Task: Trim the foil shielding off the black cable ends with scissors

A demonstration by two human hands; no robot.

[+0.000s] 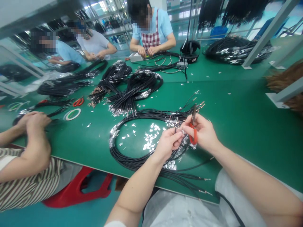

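Working at a green matted bench in a workshop, I have other persons seated at 9, 11 and 12 o'clock. Bundles of black cables with metal ends lie at 11 o'clock. A small white box stands at 12 o'clock; its contents cannot be told. My left hand pinches a thin black cable end. My right hand is clenched round red-handled metal cutters, blades up, just beside that end. A large coil of black cable lies at 8 o'clock, with silver foil scraps inside its ring.
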